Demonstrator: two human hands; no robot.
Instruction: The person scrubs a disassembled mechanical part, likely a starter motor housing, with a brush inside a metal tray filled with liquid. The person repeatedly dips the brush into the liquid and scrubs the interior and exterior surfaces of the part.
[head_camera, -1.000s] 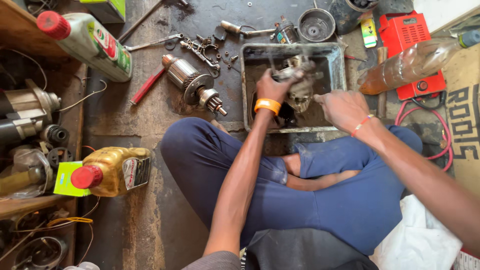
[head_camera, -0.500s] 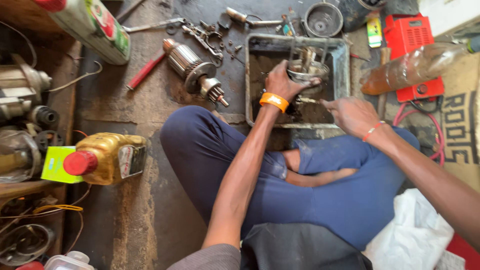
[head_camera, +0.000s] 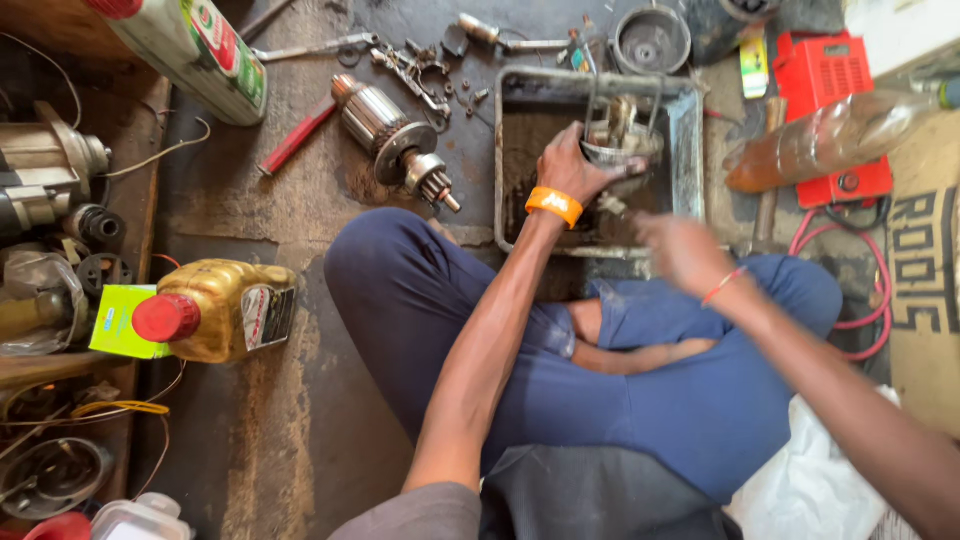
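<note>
My left hand (head_camera: 572, 165), with an orange wristband, grips a dirty metal motor part (head_camera: 622, 135) and holds it over a grey rectangular metal tray (head_camera: 685, 130) on the floor. My right hand (head_camera: 682, 250), with a thin red bracelet, is blurred in motion just in front of the tray's near edge; whether it holds anything I cannot tell. I sit cross-legged in blue trousers with the tray just beyond my knees.
A motor armature (head_camera: 392, 142) lies left of the tray beside a red-handled tool (head_camera: 296, 137) and small loose parts. A gold oil bottle (head_camera: 215, 312) and a white oil bottle (head_camera: 190, 50) lie at left. A plastic bottle (head_camera: 830, 135), red box (head_camera: 835, 95) and round metal cup (head_camera: 650, 40) sit around the tray.
My left hand has turned the motor part upright over the tray. My right hand has pulled back from the part toward my knee.
</note>
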